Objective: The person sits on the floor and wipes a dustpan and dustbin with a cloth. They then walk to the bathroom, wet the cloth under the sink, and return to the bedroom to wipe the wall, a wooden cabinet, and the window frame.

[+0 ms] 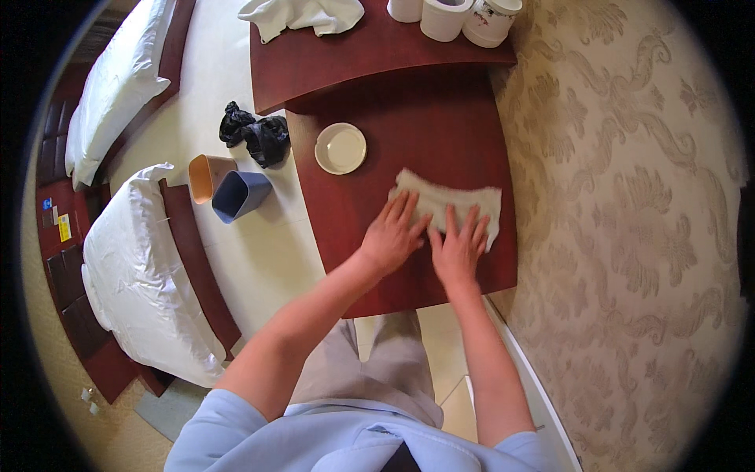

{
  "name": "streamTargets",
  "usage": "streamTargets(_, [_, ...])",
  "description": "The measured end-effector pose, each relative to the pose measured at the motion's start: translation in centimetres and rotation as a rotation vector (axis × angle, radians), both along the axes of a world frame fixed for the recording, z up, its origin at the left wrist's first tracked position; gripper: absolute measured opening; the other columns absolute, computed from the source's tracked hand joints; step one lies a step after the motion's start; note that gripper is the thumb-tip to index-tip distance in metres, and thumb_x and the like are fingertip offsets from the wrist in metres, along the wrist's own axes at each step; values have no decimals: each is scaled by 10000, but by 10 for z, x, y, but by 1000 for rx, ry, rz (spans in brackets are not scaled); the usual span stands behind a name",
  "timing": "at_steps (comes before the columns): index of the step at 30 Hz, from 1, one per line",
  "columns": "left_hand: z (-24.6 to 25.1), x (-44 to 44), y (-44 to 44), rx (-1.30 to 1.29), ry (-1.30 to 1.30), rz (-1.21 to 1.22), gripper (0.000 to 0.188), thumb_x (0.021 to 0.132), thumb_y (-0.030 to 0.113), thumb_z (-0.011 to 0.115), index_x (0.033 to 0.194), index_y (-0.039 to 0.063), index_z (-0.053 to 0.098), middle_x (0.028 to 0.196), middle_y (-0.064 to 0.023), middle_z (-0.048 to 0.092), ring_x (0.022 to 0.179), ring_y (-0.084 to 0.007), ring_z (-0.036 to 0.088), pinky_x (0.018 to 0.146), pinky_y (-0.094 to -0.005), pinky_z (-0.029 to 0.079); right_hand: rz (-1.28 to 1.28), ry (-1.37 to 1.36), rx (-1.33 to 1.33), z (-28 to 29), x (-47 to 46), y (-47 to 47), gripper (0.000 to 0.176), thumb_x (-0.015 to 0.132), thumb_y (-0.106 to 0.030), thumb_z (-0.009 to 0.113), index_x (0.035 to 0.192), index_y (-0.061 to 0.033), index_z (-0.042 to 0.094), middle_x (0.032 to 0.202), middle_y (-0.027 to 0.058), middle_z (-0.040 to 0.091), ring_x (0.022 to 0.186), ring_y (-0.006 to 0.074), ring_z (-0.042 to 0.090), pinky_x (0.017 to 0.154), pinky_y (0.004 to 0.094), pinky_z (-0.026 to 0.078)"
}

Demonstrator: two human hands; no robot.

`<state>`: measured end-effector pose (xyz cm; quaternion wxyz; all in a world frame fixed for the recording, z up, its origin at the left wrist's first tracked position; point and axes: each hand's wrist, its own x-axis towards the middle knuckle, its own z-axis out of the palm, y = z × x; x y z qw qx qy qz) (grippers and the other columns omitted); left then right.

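A folded off-white cloth lies flat on the lower top of a dark red wooden desk, close to the wall side. My left hand rests on the cloth's left part, fingers spread and slightly blurred. Beside it, my right hand presses its fingertips onto the right part of the same cloth. Neither hand shows a clear grip around the fabric. A round white ashtray sits on the desk, up and to the left of my hands.
A raised desk section bears a crumpled white cloth and several white canisters. On the floor at left stand an orange bin and a blue bin, near black plastic bags. Patterned wallpaper borders the desk's right; beds stand left.
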<state>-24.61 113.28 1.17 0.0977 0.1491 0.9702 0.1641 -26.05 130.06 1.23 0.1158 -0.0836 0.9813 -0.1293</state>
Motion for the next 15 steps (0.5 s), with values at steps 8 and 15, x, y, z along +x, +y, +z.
streamTargets(8, [-24,-111,-15,32,148,235,564,867,362,633,1379,167,501,1500,-179,349,1403,-345,310,1130,-465,296,150,-109,36,-12,-178,-28,513,964,-404,532,1457,-339,403,1589,142,170,1470,384,73,1158,564,140])
streamTargets(15, [-2,0,-14,78,-90,255,635,838,307,669,1373,40,454,1489,-210,345,1391,-373,315,1119,-475,314,354,58,-95,-9,-73,-32,533,855,-277,670,1370,-309,535,1566,154,233,1439,408,179,1128,575,204])
